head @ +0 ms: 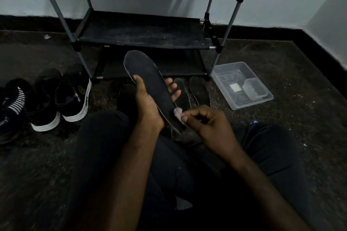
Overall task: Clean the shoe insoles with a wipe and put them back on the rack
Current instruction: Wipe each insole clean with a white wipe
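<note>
My left hand grips a long black insole by its middle, thumb on top and fingertips showing past its right edge. The insole points up and away toward the shoe rack. My right hand pinches a small crumpled white wipe against the insole's heel end. Two more black insoles lie on the floor just in front of the rack's lowest shelf; the left one is partly hidden behind my left fingers.
A clear plastic tub with smaller containers inside sits on the floor right of the rack. Several black shoes with white soles stand in a row at the left. My crossed legs in dark trousers fill the foreground. Dark speckled floor all around.
</note>
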